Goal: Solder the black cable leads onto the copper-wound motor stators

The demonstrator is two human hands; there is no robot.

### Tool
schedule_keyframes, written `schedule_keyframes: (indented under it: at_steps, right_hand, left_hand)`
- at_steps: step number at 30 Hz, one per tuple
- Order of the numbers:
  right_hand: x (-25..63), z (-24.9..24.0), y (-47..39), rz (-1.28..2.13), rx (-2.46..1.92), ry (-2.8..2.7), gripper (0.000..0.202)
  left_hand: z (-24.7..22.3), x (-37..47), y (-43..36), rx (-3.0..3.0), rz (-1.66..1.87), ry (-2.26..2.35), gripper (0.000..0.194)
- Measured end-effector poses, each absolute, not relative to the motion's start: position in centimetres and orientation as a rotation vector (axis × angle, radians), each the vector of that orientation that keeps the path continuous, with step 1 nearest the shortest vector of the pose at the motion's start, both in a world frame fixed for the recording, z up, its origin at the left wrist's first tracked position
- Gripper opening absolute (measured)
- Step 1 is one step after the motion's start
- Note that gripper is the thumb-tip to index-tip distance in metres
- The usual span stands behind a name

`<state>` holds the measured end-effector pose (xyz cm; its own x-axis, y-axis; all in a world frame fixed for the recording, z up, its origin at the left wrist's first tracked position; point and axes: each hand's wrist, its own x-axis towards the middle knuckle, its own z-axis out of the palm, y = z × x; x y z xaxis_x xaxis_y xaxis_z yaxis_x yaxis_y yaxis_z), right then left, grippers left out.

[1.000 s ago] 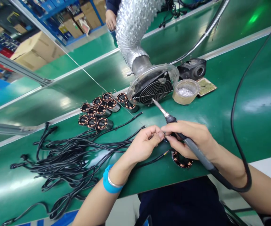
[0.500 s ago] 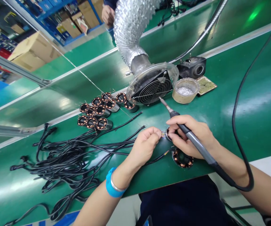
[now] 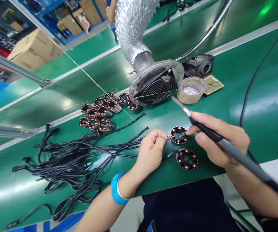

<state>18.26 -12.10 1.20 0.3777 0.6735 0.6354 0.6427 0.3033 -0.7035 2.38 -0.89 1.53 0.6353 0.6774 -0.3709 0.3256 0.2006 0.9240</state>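
My right hand [image 3: 222, 141] grips a soldering iron [image 3: 206, 130], its tip pointing up and left below the fan grille. One fingertip of that hand reaches the rim of a motor stator [image 3: 179, 135] ringed with copper windings. Left of this stator, my left hand [image 3: 153, 146] is closed in a pinch on thin wires [image 3: 168, 137], whose ends come close to the stator's edge. The fingers hide most of the wires. Nearer to me lies a second stator [image 3: 187, 159], with a black cable [image 3: 168, 156] running to its left side.
Black power cords [image 3: 68, 161] lie heaped at left. Several more stators [image 3: 102, 111] stand behind them. A fume extractor fan [image 3: 157, 90] hangs on a silver duct [image 3: 136, 29]. Beside it are a solder pot [image 3: 191, 91], a yellowish pad [image 3: 213, 85] and a black holder [image 3: 198, 66].
My right hand has moved right with the soldering iron, uncovering the upper stator. The left hand keeps its pinch almost in place. A person's arm at the back has shifted.
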Motion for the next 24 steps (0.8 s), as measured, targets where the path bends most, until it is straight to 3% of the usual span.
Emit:
schedule_keyframes:
  at_steps: [7,24]
  right_hand:
    - [18.8,1.58,-13.13,0.166,-1.212,-1.13,0.022]
    - [18.41,2.1,-12.99,0.174,-1.239,-1.27,0.022]
  left_hand:
    - [1.74,2.18,-1.06,1.404,0.282,0.934,0.025]
    - [1.62,2.24,-1.04,1.423,0.276,0.907,0.027]
